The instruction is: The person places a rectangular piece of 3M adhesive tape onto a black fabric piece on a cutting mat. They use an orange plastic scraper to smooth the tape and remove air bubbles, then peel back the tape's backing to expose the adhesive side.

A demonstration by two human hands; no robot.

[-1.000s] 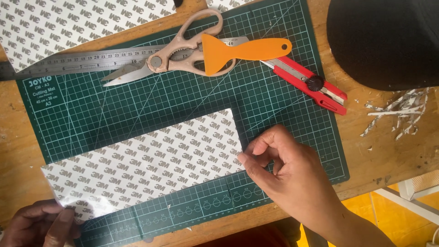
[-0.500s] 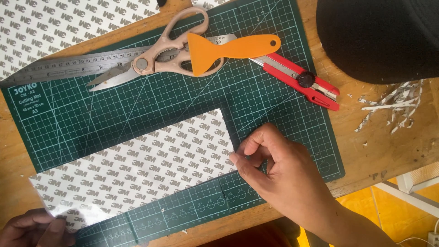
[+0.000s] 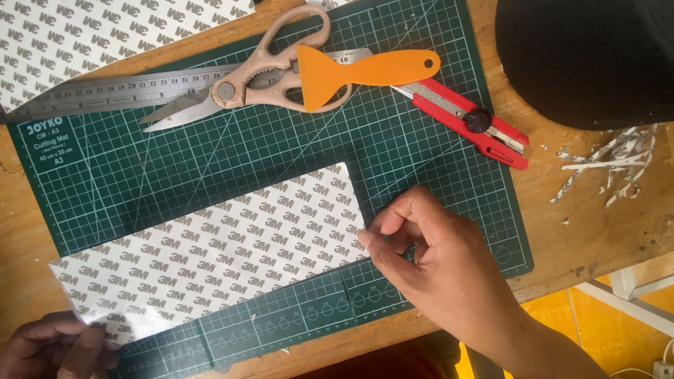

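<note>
Two hands pinching a patterned sheet (image 3: 210, 260), right hand (image 3: 435, 260) and left hand (image 3: 56, 347) at opposite ends, green cutting mat (image 3: 281, 147), wooden table (image 3: 597, 224)

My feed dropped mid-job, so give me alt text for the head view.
Two hands hold a long strip of white patterned backing paper on a green cutting mat: the right hand pinches its right edge, the left hand its lower-left corner. Above lie a steel ruler, scissors, an orange scraper and a red utility knife.

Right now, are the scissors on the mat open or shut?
Shut: the scissors lie flat with both blades together in one point and handles close.
</note>
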